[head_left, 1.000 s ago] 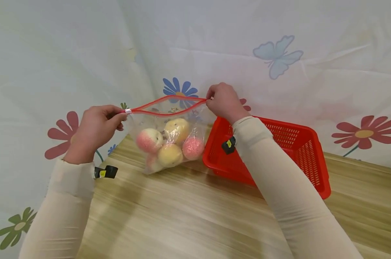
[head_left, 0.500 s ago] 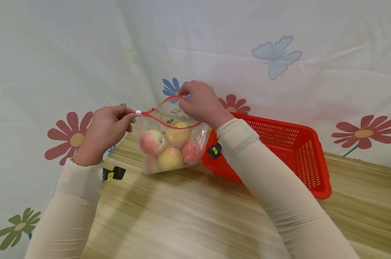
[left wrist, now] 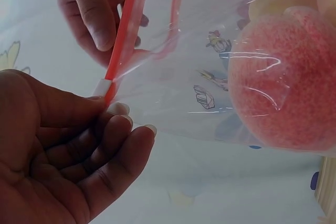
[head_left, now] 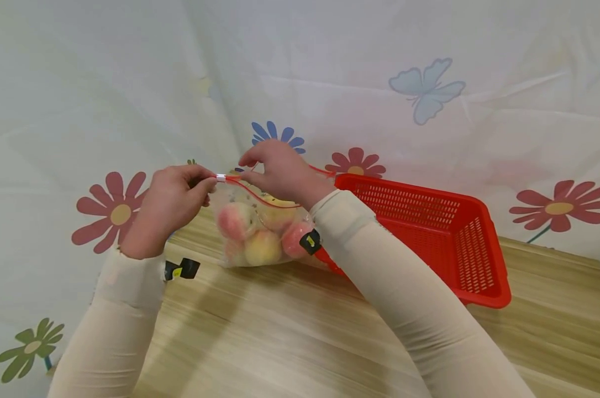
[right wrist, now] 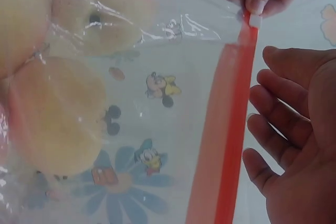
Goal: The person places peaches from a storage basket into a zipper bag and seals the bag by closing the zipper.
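A clear zip bag (right wrist: 184, 72) with a red zip strip (left wrist: 131, 22) and printed cartoon figures holds several peaches (head_left: 234, 221), yellow and pink. My left hand (head_left: 173, 202) pinches the bag's top left corner between thumb and index finger, right at the white slider (right wrist: 255, 21); its other fingers curl loosely below. My right hand (head_left: 282, 171) is just above the bag's mouth in the head view, its fingers relaxed and holding nothing. In the right wrist view those fingers lie beside the red strip. The strip's sides stand apart in the middle, and the right hand hides part of them.
A red perforated plastic basket (head_left: 479, 262) stands on the wooden table (head_left: 280, 320), right of the bag and partly behind my right forearm. Behind the table hangs a pale cloth (head_left: 330, 66) printed with flowers and a butterfly.
My right hand has let go of the bag's right corner and moved left along the strip toward the slider. My left hand has shifted slightly right, still pinching its corner.
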A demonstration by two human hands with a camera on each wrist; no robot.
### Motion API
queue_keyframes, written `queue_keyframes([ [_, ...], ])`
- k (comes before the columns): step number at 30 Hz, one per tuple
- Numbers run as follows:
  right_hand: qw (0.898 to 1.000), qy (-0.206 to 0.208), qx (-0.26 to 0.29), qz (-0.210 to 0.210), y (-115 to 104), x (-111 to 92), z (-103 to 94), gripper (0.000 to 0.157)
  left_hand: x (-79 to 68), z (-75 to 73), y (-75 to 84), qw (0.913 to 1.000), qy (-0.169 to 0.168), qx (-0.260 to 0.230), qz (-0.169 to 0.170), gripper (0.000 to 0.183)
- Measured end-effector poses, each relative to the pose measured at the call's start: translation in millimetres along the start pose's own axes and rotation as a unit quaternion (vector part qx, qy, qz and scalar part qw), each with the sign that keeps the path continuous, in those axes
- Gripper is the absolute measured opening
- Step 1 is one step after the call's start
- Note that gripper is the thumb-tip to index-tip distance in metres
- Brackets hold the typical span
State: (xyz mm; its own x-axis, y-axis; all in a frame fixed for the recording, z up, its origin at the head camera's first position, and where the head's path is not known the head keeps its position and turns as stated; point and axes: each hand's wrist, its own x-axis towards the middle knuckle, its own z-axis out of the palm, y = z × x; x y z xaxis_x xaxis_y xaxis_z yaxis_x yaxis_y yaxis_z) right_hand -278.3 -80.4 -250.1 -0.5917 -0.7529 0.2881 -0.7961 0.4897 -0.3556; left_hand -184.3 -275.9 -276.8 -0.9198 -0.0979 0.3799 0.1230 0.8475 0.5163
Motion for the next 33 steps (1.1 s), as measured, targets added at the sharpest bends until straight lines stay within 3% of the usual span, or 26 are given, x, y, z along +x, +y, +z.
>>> queue_keyframes([
  [5,0.999,0.003,-0.034,-0.037,-5.8,5.2,6.9,0.032,-1.3,2.0,2.0,0.9999,0.004,-0.005,0.012,0.020],
  [12,0.998,-0.028,-0.050,-0.038,-14.3,7.2,14.0,0.029,-2.1,4.3,4.5,0.9997,-0.004,-0.004,0.025,0.021],
  [25,0.996,0.002,-0.080,-0.045,-15.2,6.2,17.2,0.023,-2.0,6.5,4.2,0.9985,0.003,-0.001,0.054,0.023],
  [33,0.995,0.005,-0.087,-0.044,-11.6,7.3,16.4,0.022,-1.1,5.1,-1.3,0.9994,0.007,0.004,0.034,0.020],
])
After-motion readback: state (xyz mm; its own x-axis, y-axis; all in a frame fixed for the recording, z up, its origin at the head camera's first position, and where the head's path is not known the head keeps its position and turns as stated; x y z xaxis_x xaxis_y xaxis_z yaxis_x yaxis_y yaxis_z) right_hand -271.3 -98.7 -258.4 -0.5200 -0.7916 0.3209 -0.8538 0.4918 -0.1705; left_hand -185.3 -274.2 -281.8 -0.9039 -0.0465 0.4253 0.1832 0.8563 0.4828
